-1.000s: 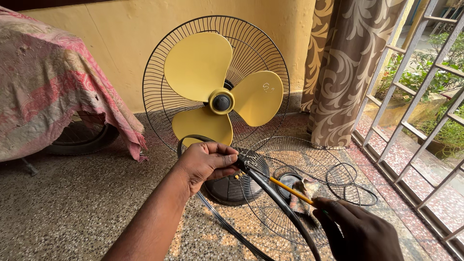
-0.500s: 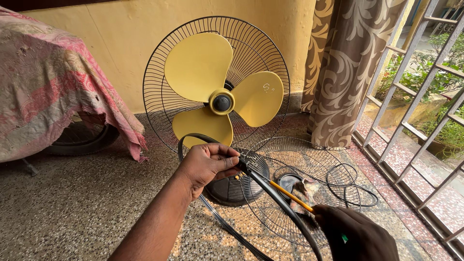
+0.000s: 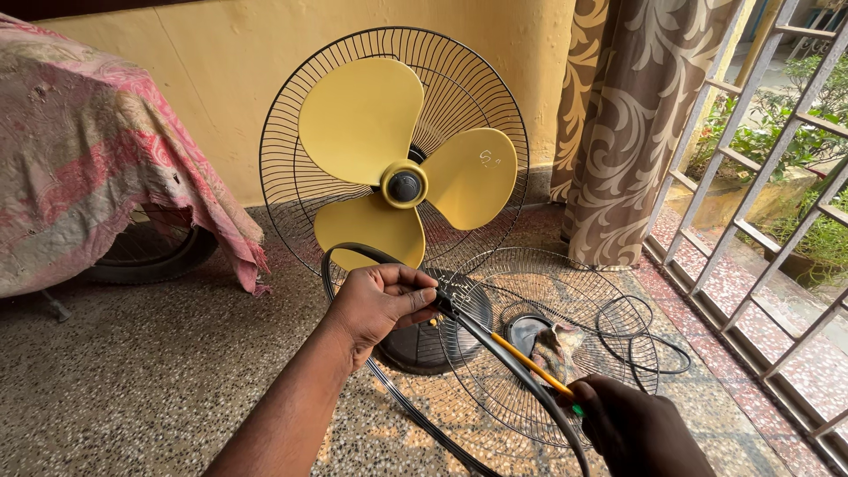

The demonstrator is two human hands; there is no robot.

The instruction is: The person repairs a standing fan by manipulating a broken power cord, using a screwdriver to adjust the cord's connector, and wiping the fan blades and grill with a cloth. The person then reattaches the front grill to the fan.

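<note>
Two hands: both at work low in front of a standing fan, the left ahead and the right nearer the body at the bottom edge of the view.
Left hand (image 3: 382, 305): curled shut, fingers wrapped round a black rim band (image 3: 495, 353), knuckles up, thumb side toward the right hand.
Right hand (image 3: 638, 426): closed round the handle end of a screwdriver (image 3: 532, 364); partly cut off by the frame, so the fingers' exact wrap cannot be told.
Screwdriver: yellow shaft, long axis slanting from the right hand up and away toward the left hand; its tip points at the spot where the left hand pinches the band. The tip itself is hidden behind the band and fingers.
Rim band: thin black loop; one stretch arcs up over the left hand, another runs from that hand down toward the right hand, just beside the screwdriver, and a third trails across the floor below the left forearm.
Fan (image 3: 393, 172): just beyond the left hand, upright, three yellow blades facing the person, rear wire guard behind them, dark round base under the left hand.
Loose front guard (image 3: 565, 300): wire grille lying flat on the floor between and beyond the two hands.
Cloth (image 3: 555, 346): crumpled on the grille, just ahead of the right hand.
Cable (image 3: 649, 340): black coil on the floor, beyond the right hand.
Floor (image 3: 159, 380): speckled stone under everything.
</note>
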